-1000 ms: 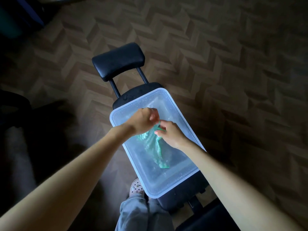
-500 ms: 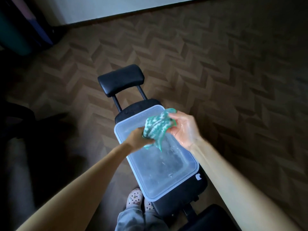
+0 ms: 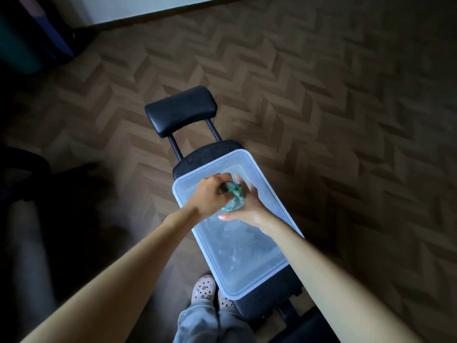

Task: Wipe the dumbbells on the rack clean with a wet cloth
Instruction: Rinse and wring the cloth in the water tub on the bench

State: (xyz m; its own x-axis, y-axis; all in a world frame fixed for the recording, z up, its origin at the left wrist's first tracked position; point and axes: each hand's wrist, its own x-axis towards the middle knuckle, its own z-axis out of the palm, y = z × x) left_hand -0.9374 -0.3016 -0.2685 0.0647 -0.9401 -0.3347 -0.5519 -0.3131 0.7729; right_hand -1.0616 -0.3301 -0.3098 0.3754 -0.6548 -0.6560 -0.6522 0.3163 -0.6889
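A green-and-white cloth (image 3: pixel 233 199) is bunched into a wad between both hands, held above a clear plastic tub (image 3: pixel 259 280) with water in it. My left hand (image 3: pixel 210 196) is closed around the cloth's upper left part. My right hand (image 3: pixel 248 209) cups the cloth from the right and below, fingers partly spread. The tub rests on a black padded workout bench (image 3: pixel 181 111). No dumbbells or rack are in view.
The bench stands on a herringbone wood floor (image 3: pixel 321 95). My feet in pale perforated clogs (image 3: pixel 204 289) stand by the tub's near-left corner. Dark furniture (image 3: pixel 22 184) sits at the left edge, and a dark object (image 3: pixel 29 33) is at the top-left by the wall.
The cloth was lifted out of the water, then gathered from a loose hanging piece into a tight wad between both hands, lower over the tub.
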